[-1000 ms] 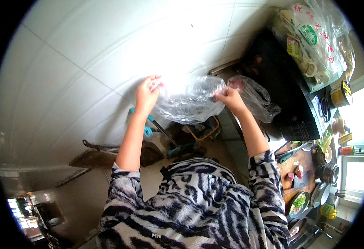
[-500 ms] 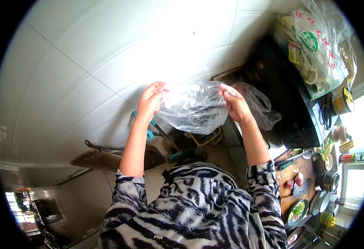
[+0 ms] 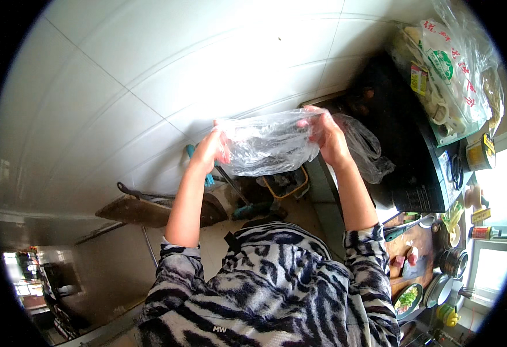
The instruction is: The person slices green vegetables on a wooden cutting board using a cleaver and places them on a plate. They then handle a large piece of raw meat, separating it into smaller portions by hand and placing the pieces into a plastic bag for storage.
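A clear, thin plastic bag (image 3: pixel 268 144) is stretched sideways between my two hands, in front of the tiled wall. My left hand (image 3: pixel 211 147) grips its left end, fingers partly seen through the film. At the other end my right hand (image 3: pixel 329 137) holds the bag, its fingers curled into the plastic. The bag's upper edge is pulled fairly straight, and its lower part hangs in creases. Just beyond my right wrist lies more crumpled clear plastic (image 3: pixel 369 153); whether it joins the held bag, I cannot tell.
Below the bag stands a bin with a yellow rim (image 3: pixel 299 188), near a broom head (image 3: pixel 252 209). To the right are a black appliance (image 3: pixel 406 133) with a filled carrier bag (image 3: pixel 453 75) on top, a cutting board (image 3: pixel 404 246) and a bowl of chopped greens (image 3: pixel 406 301).
The bag is drawn tauter and its lower edge has risen, showing more of the bin. My right hand has moved slightly up and turned; my left hand has shifted slightly left and down.
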A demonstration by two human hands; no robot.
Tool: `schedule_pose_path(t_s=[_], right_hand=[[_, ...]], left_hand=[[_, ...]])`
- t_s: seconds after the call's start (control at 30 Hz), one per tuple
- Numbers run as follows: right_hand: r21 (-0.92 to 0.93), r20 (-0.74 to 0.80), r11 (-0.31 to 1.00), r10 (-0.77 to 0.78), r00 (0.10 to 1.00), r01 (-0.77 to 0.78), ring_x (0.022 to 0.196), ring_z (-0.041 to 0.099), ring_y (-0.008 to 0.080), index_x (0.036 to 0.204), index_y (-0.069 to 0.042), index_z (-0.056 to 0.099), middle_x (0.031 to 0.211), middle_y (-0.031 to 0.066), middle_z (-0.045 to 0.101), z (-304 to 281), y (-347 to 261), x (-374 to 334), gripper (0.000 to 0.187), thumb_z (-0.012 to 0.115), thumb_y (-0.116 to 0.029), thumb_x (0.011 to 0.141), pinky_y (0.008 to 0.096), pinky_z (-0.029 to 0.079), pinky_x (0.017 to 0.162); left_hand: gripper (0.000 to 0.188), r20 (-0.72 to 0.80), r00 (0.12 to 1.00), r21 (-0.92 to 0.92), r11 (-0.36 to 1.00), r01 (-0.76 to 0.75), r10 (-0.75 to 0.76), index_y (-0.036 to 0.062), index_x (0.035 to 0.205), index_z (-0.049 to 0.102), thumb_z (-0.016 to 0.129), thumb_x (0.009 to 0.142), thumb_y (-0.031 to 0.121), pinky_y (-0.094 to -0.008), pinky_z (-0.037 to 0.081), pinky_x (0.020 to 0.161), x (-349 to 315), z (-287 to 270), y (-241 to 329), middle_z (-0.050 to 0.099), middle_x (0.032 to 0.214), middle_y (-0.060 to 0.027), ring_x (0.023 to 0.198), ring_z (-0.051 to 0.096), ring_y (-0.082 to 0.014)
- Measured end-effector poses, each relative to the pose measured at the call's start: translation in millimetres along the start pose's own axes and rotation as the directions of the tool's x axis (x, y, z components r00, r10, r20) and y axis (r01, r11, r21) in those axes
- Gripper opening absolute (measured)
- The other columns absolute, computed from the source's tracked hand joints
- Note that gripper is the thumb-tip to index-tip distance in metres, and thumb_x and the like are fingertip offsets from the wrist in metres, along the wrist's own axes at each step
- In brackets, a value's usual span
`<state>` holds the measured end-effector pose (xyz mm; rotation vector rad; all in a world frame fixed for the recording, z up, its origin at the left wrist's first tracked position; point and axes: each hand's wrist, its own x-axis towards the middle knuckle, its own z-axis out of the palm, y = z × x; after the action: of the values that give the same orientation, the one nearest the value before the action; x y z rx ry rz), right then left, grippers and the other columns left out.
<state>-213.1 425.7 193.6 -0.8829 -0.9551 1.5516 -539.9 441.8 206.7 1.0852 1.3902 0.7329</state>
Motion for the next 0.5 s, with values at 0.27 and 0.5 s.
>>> schedule_pose_path(t_s=[0.27,0.5], right_hand=[[-0.008,0.026,1.000,0.002,1.000,-0.001,0.096,0.057,0.0155,0.131,-0.004,0.053,0.113,0.0089,0.065,12.3,1.0,2.1,0.038,0.043,-0.025,0.101,0.0290,0.045,0.084],[0.286,-0.050,0.954,-0.080,0.996,0.091,0.085,0.056,0.0136,0.128,-0.005,0.053,0.119,0.0082,0.063,0.5,-8.8,2.6,0.038,0.046,-0.005,0.091,0.0268,0.045,0.080]], left_hand=[[0.030,-0.129,0.991,-0.170,0.984,-0.056,0.034,0.0073,0.109,0.066,0.051,0.099,0.032,-0.0210,0.039,0.047,-5.9,23.8,-5.3,0.065,0.080,-0.0027,0.051,0.052,-0.0082],[0.033,-0.224,0.969,-0.074,0.989,-0.127,0.107,0.0057,0.115,0.064,0.051,0.100,0.032,-0.0218,0.038,0.047,-1.3,0.5,-30.5,0.053,0.064,0.0026,0.055,0.051,-0.0065]])
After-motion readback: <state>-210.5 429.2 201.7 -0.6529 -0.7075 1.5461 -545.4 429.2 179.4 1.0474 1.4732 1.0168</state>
